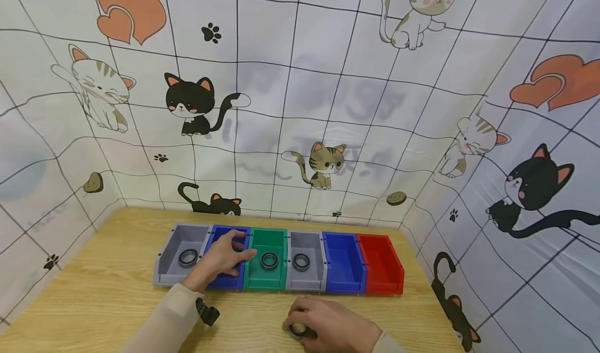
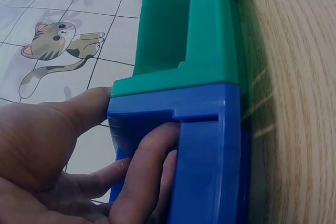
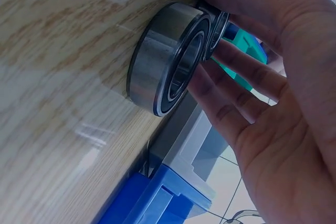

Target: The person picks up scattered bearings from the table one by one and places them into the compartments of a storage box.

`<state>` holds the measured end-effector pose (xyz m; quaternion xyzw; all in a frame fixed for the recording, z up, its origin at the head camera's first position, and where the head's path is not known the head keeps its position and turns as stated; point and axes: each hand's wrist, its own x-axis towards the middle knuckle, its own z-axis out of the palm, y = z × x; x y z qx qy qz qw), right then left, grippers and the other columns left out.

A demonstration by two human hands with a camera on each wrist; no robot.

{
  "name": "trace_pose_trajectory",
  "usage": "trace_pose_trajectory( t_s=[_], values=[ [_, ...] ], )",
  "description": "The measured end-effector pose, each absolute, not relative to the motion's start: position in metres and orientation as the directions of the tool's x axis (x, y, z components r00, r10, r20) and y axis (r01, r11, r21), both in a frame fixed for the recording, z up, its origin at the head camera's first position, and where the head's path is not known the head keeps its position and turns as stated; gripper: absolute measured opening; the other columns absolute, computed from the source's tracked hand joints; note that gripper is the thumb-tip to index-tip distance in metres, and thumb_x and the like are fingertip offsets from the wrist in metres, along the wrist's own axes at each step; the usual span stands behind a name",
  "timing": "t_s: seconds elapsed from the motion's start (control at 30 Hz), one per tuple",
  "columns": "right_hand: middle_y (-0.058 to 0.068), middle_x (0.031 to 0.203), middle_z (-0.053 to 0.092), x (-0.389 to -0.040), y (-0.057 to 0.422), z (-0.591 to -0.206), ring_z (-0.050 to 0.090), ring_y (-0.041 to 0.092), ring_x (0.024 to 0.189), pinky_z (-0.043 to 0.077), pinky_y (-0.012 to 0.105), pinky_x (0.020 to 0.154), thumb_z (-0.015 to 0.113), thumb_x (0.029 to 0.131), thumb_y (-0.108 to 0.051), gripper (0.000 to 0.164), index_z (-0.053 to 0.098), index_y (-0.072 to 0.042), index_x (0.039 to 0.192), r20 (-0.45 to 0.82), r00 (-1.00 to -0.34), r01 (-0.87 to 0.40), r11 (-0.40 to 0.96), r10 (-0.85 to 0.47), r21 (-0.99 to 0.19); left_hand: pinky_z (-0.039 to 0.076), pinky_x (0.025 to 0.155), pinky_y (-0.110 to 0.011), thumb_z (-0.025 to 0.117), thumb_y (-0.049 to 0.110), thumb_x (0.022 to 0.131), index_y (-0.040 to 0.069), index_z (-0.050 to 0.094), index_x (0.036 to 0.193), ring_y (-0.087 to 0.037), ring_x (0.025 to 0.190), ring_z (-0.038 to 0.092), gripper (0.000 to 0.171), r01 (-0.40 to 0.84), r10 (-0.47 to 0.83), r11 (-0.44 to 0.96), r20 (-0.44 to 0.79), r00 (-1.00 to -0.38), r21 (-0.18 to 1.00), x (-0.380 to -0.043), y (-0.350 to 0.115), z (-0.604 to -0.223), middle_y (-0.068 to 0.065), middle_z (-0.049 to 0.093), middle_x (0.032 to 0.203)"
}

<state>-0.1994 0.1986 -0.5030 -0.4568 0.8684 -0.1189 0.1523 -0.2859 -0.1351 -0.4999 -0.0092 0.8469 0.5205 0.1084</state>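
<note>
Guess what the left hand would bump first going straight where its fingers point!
Probably the inside of the blue bin beside the green bin: fingers of the left hand dip in, but depth is unclear.

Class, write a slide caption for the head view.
Left hand at a blue bin in a row of six; right hand grasping a bearing at the table.

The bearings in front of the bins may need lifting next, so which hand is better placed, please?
Right, I'd judge: the right hand curls around a bearing on the table, while the left hand dips into the blue bin beside the green bin.
</note>
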Motion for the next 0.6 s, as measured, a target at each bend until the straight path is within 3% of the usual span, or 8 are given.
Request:
trace_pose_trajectory(
  t_s=[0.6],
  values=[
    [-0.016,0.140,0.076,-0.1994,0.1982,-0.5011,0.068,-0.002,0.122,0.067,0.024,0.106,0.085,0.110,-0.033,0.032,0.080,-0.039,0.141,-0.141,-0.523,-0.776,0.538,-0.841,-0.330,0.071,0.067,-0.038,0.088,0.029,0.108,0.003,0.049,0.171,-0.022,0.075,0.079,0.079,-0.135,0.097,0.461,-0.200,-0.975,0.877,-0.2866,-0.1347,-0.4993,-0.032,0.066,0.157]
  ],
)
